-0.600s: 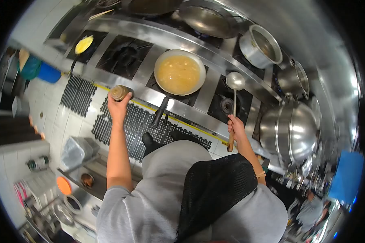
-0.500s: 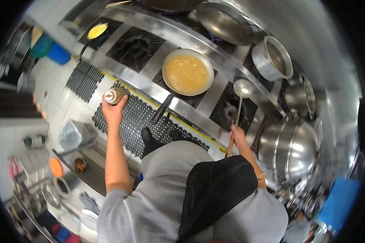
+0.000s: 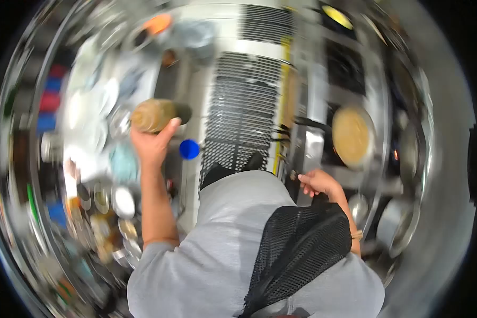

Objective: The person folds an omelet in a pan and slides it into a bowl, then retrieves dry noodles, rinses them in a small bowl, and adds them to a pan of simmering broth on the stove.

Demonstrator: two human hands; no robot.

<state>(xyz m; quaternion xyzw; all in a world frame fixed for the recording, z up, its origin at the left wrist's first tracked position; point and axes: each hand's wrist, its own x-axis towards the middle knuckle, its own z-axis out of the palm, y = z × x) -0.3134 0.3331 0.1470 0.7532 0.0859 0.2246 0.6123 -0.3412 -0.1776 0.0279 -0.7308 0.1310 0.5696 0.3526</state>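
"Head view: what's the left hand [image 3: 152, 144] doing?"
"Gripping a bottle [image 3: 156, 114] between thumb and fingers."
"And the right hand [image 3: 321, 183]?"
"Half curled; whether it holds anything, I can't tell. The pan [image 3: 372, 135] sits ahead and right of it."

Bottle [image 3: 156, 115] smooth, plastic-looking; stove [image 3: 315, 100] glossy metal; shirt [image 3: 228, 212] matt cloth; floor mat [image 3: 244, 106] rough.
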